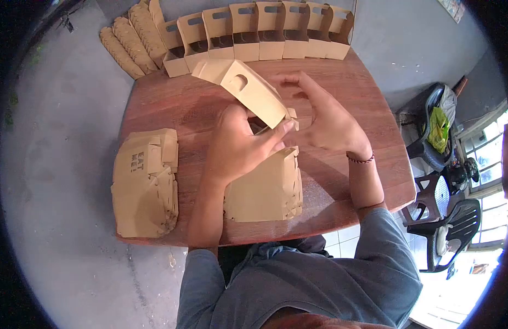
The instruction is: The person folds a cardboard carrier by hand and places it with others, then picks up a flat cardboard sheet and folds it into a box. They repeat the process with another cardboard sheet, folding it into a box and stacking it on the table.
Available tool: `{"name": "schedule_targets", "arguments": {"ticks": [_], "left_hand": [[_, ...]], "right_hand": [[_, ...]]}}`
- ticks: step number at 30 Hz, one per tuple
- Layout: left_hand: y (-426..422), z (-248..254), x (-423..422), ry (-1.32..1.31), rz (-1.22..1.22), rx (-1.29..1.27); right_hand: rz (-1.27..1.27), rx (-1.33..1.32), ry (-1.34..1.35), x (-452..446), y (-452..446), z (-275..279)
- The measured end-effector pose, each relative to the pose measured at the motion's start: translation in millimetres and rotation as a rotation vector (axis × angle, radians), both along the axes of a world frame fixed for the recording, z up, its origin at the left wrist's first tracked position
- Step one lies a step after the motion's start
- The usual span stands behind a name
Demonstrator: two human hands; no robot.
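Note:
A partly folded brown cardboard carrier box is held up at a tilt above the table, one flap raised and a handle cut-out showing in its panel. My left hand grips its lower end, the thumb near the corner tabs. To the right of the box is my right hand, fingers spread and curved toward it; whether a fingertip touches the cardboard I cannot tell. Below my hands lies a stack of flat cardboard blanks, partly hidden by my left forearm. Another stack of blanks, printed "EAT ME!", lies at the table's left edge.
Several assembled carrier boxes stand in a curved row along the back of the wooden table. Nested cardboard pieces lean at the back left corner. Dark plastic chairs and a stool stand to the right.

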State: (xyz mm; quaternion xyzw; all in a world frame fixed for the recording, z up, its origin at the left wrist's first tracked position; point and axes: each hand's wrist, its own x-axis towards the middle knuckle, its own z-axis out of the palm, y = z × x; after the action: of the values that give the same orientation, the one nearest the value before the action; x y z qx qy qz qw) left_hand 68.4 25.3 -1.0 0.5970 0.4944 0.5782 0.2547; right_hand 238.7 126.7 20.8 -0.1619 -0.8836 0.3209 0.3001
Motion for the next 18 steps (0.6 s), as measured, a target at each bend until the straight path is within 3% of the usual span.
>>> {"name": "schedule_targets", "arguments": {"ticks": [5, 7, 8, 10, 13, 18], "left_hand": [[5.1, -0.5, 0.5, 0.025, 0.018, 0.016], [3.2, -1.0, 1.9, 0.472, 0.167, 0.163], [4.7, -2.9, 2.6, 0.472, 0.165, 0.165], [9.2, -10.7, 5.5, 0.714, 0.224, 0.247], [10.8, -15.5, 10.5, 0.864, 0.197, 0.178], [17.8, -17.6, 17.8, 0.86, 0.237, 0.179]], "right_hand": [[0.044, 0.222, 0.061, 8.6, -2.7, 5.8], [0.046, 0.24, 0.144, 8.5, -5.4, 8.5], [-0.035, 0.174, 0.221, 5.6, -8.9, 9.6], [-0.12, 0.111, 0.295, 1.4, -13.4, 9.5], [-0.29, 0.306, 0.307, -4.8, -15.0, 5.1], [-0.298, 0.336, 0.486, -10.4, -7.2, -6.5]]}}
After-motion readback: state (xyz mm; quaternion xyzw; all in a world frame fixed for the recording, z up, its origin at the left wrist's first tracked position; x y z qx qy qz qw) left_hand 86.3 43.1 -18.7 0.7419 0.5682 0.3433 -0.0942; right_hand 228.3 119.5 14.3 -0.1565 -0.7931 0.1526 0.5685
